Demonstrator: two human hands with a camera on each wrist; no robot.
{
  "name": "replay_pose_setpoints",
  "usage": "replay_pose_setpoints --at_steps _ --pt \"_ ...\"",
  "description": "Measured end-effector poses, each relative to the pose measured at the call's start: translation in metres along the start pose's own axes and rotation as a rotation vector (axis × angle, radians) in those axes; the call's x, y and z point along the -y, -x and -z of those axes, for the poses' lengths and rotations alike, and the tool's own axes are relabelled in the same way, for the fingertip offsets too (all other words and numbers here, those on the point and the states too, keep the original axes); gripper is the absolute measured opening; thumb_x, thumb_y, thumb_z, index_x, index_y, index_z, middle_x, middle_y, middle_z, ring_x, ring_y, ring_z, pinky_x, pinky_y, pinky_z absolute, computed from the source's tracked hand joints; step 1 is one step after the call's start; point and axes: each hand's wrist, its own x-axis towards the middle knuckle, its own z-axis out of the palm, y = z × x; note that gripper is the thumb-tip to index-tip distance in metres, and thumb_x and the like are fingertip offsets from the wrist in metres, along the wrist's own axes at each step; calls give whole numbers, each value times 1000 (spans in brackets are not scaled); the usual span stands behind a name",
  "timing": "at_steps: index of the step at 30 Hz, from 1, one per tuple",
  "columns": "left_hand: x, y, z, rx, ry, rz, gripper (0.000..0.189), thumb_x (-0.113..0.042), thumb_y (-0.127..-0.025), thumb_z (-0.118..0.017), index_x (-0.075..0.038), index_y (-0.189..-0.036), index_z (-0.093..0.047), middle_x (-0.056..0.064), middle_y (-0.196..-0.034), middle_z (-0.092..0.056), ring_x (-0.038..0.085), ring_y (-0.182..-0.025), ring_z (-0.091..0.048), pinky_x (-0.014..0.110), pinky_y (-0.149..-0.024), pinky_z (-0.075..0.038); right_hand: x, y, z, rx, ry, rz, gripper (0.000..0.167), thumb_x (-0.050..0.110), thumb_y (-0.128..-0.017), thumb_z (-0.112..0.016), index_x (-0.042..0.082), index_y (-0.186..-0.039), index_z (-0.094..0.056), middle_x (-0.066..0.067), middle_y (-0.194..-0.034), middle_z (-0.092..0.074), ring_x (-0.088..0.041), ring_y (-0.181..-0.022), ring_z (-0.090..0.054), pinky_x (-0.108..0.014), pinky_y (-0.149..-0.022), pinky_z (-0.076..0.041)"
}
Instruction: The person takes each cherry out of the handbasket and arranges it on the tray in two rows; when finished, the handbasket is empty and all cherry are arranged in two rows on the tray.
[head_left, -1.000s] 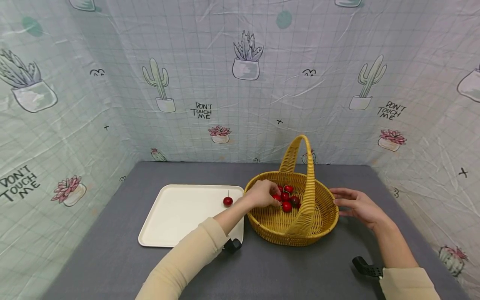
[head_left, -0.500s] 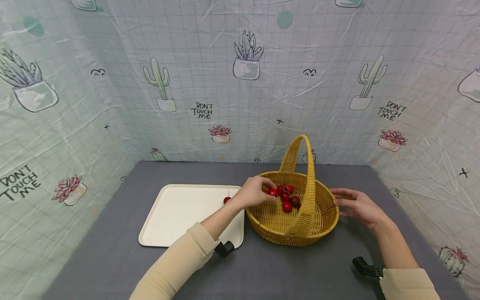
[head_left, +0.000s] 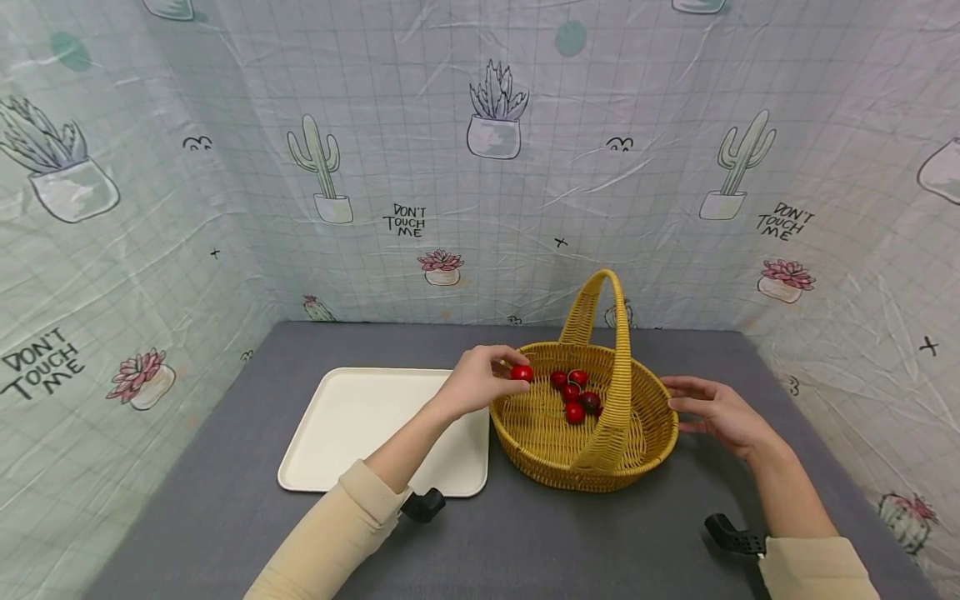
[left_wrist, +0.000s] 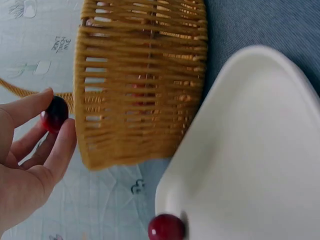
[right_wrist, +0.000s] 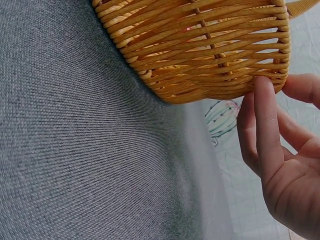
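Observation:
My left hand (head_left: 474, 379) pinches a red cherry (head_left: 522, 373) between thumb and fingertips, over the left rim of the yellow wicker basket (head_left: 540, 433). In the left wrist view this cherry (left_wrist: 54, 115) looks dark on top, level with the basket's upper edge. Several more cherries (head_left: 574, 413) lie inside the basket. A white tray (head_left: 360, 433) sits left of the basket, partly under my left arm. One cherry (left_wrist: 166, 227) lies at the tray's far end, hidden in the head view. My right hand (head_left: 723, 412) rests loosely spread fingertips (right_wrist: 265, 92) against the basket's right outer wall.
A tall arched handle (head_left: 621, 358) stands over the basket. The grey tabletop (head_left: 540, 542) extends in front and to both sides. A printed cloth (head_left: 390, 150) hangs behind and along the sides. Black wrist mounts (head_left: 424, 505) stick out from both arms.
My left hand has lifted the cherry from the pile and moved left with it to the basket's rim. The right hand and the basket have stayed in place.

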Motion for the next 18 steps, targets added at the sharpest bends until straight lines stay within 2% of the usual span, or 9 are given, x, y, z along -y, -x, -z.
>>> replay_pose_setpoints --at_steps 6,11,12,14,18 --pt "8 16 13 -41 76 21 31 -20 -89 -83 -14 -118 -76 -1 -103 -73 21 -98 -69 35 -75 -55 1 1 0 -1 2 1 63 19 -105 -62 -8 -155 -35 -21 -149 -46 -4 -107 -63 -39 -85 -58" --pt "15 28 22 -80 121 75 34 -23 -88 -85 -16 -120 -75 -1 -105 -73 18 -96 -68 33 -61 -50 1 0 -1 0 0 -2 63 19 -105 -62 -8 -155 -35 -21 -149 -46 -5 -108 -63 -39 -85 -58" --pt "17 30 24 -88 132 80 35 -23 -88 -85 -15 -120 -75 0 -106 -73 18 -96 -69 34 -61 -51 1 0 -1 -1 -3 -2 62 19 -105 -62 -8 -155 -35 -21 -149 -46 -5 -108 -64 -39 -85 -58" --pt "19 34 28 -102 162 88 36 -22 -88 -85 -13 -121 -74 2 -108 -73 20 -97 -70 40 -64 -55 1 0 -1 -4 -6 -1 62 19 -105 -62 -8 -154 -36 -20 -148 -48 -5 -107 -64 -39 -85 -58" --pt "25 39 35 -129 207 103 36 -17 -88 -84 -10 -121 -73 7 -110 -73 23 -102 -72 54 -84 -57 1 1 -1 -6 -14 3 61 18 -105 -62 -9 -154 -36 -16 -145 -51 -6 -107 -65 -39 -85 -58"
